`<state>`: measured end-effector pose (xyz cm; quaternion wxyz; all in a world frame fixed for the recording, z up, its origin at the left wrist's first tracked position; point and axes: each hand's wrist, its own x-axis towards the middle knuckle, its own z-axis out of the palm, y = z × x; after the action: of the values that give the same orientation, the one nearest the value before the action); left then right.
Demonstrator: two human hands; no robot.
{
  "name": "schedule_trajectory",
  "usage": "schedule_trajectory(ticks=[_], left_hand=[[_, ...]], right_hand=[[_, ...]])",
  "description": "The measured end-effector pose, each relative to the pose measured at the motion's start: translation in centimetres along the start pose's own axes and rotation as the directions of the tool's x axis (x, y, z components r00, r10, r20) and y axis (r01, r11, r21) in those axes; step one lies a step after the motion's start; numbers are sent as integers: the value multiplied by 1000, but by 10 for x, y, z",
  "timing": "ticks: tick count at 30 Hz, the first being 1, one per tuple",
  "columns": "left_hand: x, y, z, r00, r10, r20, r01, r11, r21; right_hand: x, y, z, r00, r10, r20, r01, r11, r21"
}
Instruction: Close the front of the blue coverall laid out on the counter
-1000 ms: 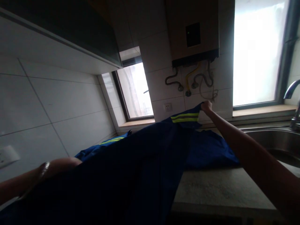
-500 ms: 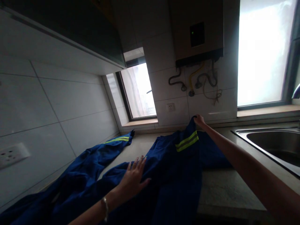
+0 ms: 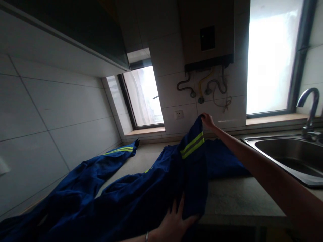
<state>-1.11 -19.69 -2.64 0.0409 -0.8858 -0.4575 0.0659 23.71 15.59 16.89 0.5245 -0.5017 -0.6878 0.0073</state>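
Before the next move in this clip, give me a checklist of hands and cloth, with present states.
1. Right hand grip on the blue garment: ok, fingers closed on its raised end.
2. Left hand free of a grip: ok, fingers spread over the cloth.
3. Pressure from that hand: cannot tell.
4. Cloth lying flat: not ok, rumpled.
5. Cloth clear of the sink: cannot tell, the right forearm hides part.

From afar I'm watching a grey counter [image 3: 242,200]: striped blue clothing [image 3: 131,193] is lying partly across it, more blue cloth [image 3: 220,159] is resting farther right, and a metal sink [image 3: 290,149] is sitting sunk into it.
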Motion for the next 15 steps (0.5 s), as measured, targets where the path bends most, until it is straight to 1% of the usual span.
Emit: schedule_trajectory(ticks=[2, 3, 5, 7, 9, 11, 12, 13, 14, 15], left_hand=[[-9, -4, -5, 1000, -20, 18, 21, 999, -49], [-12, -5, -11, 999, -33, -8, 32, 995, -91], [-11, -9, -32, 988, -92, -121, 68, 980, -185], [1, -13, -59, 951, -151, -270, 93, 972, -216], [21, -17, -85, 898, -160, -410, 112, 984, -137], [41, -15, -104, 837, -136, -530, 145, 989, -25], [49, -10, -109, 810, -95, -578, 140, 990, 34], [55, -2, -109, 794, -13, -607, 96, 990, 105], [58, 8, -106, 787, 122, -605, -1, 981, 196], [59, 20, -98, 777, 281, -564, -131, 947, 292]], right_hand=[[4, -7, -5, 999, -20, -25, 22, 998, 60], [5, -12, -7, 999, -29, -25, 31, 995, 99], [5, -21, -10, 999, -39, -10, 40, 985, 169], [3, -32, -12, 999, -51, -11, 52, 977, 209], [0, -45, -15, 996, -68, -54, 78, 972, 223], [-2, -62, -19, 991, -78, -111, 101, 970, 222], [-2, -71, -21, 987, -81, -135, 110, 970, 219], [-3, -80, -25, 985, -89, -151, 120, 969, 214], [-2, -89, -28, 981, -101, -162, 135, 968, 211], [-2, -97, -32, 978, -120, -172, 155, 965, 209]])
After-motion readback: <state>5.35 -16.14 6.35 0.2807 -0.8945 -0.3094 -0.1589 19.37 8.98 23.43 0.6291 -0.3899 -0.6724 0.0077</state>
